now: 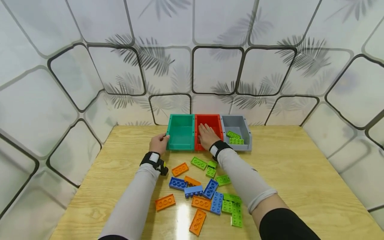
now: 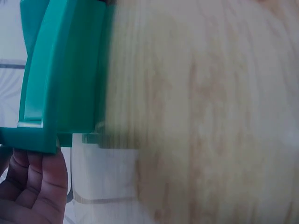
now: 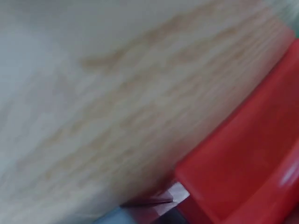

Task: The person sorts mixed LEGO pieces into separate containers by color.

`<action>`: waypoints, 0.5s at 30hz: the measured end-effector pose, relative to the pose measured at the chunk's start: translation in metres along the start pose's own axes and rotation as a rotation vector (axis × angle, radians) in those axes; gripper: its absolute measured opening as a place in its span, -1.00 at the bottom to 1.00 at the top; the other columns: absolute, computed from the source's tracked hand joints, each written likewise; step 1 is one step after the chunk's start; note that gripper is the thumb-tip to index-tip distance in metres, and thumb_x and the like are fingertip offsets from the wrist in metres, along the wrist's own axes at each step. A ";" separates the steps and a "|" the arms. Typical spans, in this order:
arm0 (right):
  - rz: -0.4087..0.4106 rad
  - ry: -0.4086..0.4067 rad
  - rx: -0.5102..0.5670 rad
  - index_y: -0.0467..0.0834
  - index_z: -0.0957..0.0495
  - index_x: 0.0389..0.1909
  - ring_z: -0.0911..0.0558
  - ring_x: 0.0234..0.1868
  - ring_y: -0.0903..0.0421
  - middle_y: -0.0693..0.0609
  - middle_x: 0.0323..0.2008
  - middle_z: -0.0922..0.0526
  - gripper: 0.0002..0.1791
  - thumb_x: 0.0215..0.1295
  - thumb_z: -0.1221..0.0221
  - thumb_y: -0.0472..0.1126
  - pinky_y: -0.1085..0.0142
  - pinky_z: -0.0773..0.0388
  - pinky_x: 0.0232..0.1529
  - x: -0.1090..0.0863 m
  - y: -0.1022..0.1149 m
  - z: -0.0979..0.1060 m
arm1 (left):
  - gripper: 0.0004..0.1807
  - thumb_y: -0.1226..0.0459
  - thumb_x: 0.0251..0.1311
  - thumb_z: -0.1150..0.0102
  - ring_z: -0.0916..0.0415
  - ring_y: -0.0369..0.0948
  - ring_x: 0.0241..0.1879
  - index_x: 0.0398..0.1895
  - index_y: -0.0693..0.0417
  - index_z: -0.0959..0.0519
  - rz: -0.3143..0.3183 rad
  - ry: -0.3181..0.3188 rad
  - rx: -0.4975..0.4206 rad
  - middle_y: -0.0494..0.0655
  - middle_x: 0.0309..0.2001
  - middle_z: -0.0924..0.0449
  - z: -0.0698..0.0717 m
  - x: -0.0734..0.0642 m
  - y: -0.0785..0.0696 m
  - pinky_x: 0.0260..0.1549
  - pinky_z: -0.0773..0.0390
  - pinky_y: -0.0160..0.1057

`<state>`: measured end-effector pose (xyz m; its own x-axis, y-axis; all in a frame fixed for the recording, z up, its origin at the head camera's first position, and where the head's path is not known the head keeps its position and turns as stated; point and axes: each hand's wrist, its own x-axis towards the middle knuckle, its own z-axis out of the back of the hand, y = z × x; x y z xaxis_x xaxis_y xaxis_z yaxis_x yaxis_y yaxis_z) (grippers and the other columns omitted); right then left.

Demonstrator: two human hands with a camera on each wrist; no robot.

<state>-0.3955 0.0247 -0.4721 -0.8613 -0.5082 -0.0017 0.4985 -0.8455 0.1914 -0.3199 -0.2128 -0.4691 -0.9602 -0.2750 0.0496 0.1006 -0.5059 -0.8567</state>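
Observation:
Three bins stand side by side at the back of the table: a green bin (image 1: pixel 181 131), a red bin (image 1: pixel 214 121) and a grey bin (image 1: pixel 237 121). My left hand (image 1: pixel 159 144) grips the outer left edge of the green bin, thumb by its front corner. In the left wrist view, the fingers (image 2: pixel 37 182) bend up against the green rim (image 2: pixel 32 140). My right hand (image 1: pixel 207 136) reaches over the front of the red bin, its fingers extended inside against the left wall. Its palm side is hidden. Two lime green bricks (image 1: pixel 236 141) lie in the grey bin.
In front of the bins, between my forearms, lie several loose bricks: orange bricks (image 1: pixel 197 222), blue bricks (image 1: pixel 216 203) and lime green bricks (image 1: pixel 236 216). Behind the wooden table (image 1: pixel 300 186) rises a patterned curtain wall (image 1: pixel 216 70).

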 end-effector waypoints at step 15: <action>0.297 -0.073 0.062 -0.28 -0.29 0.53 -0.44 0.42 -0.17 -0.23 0.39 -0.48 -0.45 0.63 -0.04 -0.20 0.02 -0.32 0.46 -0.074 0.017 0.029 | -0.51 0.14 0.59 -0.01 -0.51 0.16 0.26 0.42 0.22 -0.48 0.032 0.042 -0.005 0.31 0.28 -0.56 0.001 0.005 0.002 0.24 -0.51 0.09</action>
<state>-0.3261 0.0525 -0.4397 -0.6846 -0.7166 0.1337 0.7245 -0.6487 0.2329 -0.3239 -0.2159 -0.4705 -0.9666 -0.2563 0.0012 0.1297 -0.4932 -0.8602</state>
